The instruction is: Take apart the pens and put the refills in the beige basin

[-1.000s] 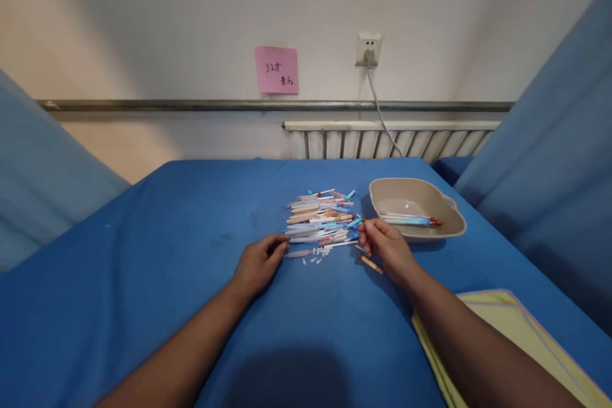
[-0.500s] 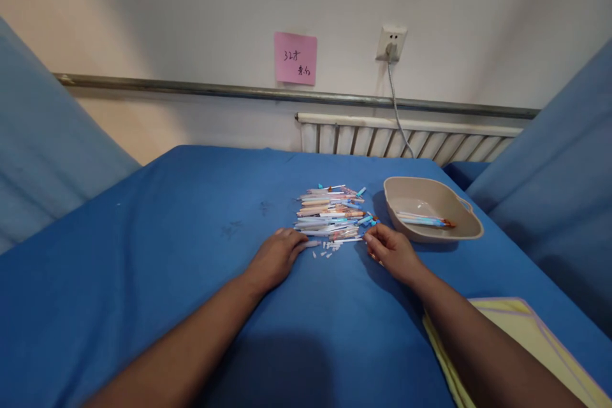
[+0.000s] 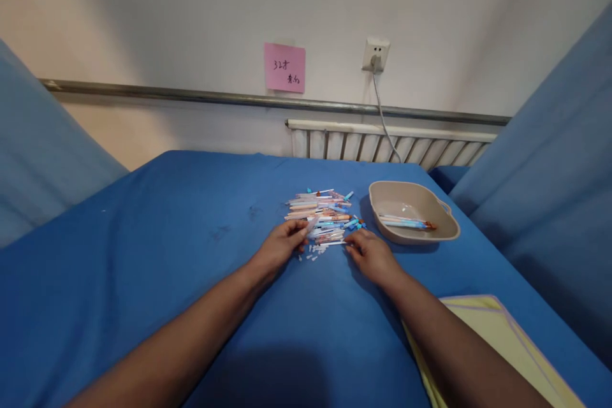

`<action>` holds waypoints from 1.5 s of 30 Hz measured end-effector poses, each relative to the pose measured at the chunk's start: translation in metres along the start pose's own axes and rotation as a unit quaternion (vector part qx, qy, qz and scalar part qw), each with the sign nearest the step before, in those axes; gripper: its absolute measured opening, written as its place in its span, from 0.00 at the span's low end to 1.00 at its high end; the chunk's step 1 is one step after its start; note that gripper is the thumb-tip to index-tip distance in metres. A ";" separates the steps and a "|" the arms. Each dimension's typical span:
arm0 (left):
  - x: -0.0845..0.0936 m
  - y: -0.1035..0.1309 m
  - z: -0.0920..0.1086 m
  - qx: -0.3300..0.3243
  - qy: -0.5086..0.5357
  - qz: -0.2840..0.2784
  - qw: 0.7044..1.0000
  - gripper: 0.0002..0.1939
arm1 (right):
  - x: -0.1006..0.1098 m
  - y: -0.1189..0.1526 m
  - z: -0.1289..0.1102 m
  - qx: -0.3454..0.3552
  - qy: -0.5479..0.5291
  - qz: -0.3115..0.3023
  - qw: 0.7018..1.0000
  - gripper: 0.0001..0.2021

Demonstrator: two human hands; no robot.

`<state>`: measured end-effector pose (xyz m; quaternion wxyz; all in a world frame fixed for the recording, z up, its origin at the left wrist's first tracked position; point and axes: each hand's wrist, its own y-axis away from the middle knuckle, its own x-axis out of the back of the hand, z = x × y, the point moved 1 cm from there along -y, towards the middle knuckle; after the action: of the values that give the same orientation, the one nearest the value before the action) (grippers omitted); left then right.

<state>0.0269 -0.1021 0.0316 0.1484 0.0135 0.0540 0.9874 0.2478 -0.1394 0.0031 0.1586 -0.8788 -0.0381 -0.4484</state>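
Note:
A clear, pale pen barrel [image 3: 312, 224] is raised at a tilt over the pile's near left side, pinched between the thumb and fingers of my left hand [image 3: 282, 243]. My right hand [image 3: 370, 255] is closed at the pile's near right corner, its fingertips on the end of a thin white pen refill [image 3: 335, 243]. Between the hands lie several small white pen tips [image 3: 315, 250]. Behind them spreads a pile of pen parts [image 3: 318, 210], with pink, peach and clear barrels. Small blue and brown pieces [image 3: 356, 223] sit at its right side.
A beige plastic basin [image 3: 414, 194] holding several pens [image 3: 406, 222] stands right of the pile. A folded yellow cloth [image 3: 492, 331] lies under my right forearm. Blue sheeting [image 3: 157, 236] covers the surface. Behind it are a radiator [image 3: 363, 145] and a plugged-in cable [image 3: 382, 105].
My left hand has lifted a clear pen barrel off the sheet and tilted it up. My right hand stays by the refill's end. The whole view has shifted slightly.

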 end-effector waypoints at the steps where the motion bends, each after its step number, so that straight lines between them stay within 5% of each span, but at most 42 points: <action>1: -0.005 -0.002 0.002 0.015 0.054 -0.009 0.998 0.16 | 0.001 0.000 -0.002 0.002 0.035 -0.010 0.999 0.10; 5: -0.009 -0.003 0.002 0.071 0.200 -0.037 0.976 0.14 | 0.002 -0.003 -0.012 -0.019 0.119 -0.035 0.992 0.10; 11: 0.008 0.008 -0.006 0.142 0.283 -0.076 0.946 0.09 | -0.001 -0.009 -0.020 -0.036 0.154 -0.065 0.985 0.04; 18: 0.012 0.003 -0.006 0.161 0.302 -0.089 0.935 0.07 | -0.010 -0.014 -0.029 -0.023 0.266 -0.090 0.960 0.06; 25: 0.022 -0.001 -0.012 0.149 0.311 -0.082 0.935 0.08 | -0.002 -0.013 -0.040 0.014 0.267 -0.100 0.958 0.10; 29: 0.023 -0.001 -0.013 0.151 0.314 -0.083 0.934 0.08 | 0.008 -0.012 -0.044 -0.001 0.149 -0.055 0.987 0.09; 32: 0.022 -0.002 -0.013 0.155 0.309 -0.081 0.935 0.09 | 0.008 -0.012 -0.042 -0.059 -0.054 0.020 0.997 0.08; 36: 0.020 -0.002 -0.012 0.160 0.305 -0.082 0.935 0.11 | 0.000 -0.010 -0.035 -0.179 -0.351 0.110 0.912 0.13; 39: 0.018 -0.002 -0.013 0.148 0.296 -0.090 0.939 0.11 | -0.003 -0.007 -0.030 -0.203 -0.460 0.126 0.855 0.13; 45: 0.015 -0.003 -0.014 0.117 0.237 -0.097 0.960 0.13 | 0.006 -0.004 -0.020 -0.169 -0.483 0.171 0.842 0.14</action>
<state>0.0123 -0.0964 0.0174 0.2243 -0.2087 0.2033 0.9299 0.2347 -0.1421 0.0198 0.0433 -0.9899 0.1168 0.0680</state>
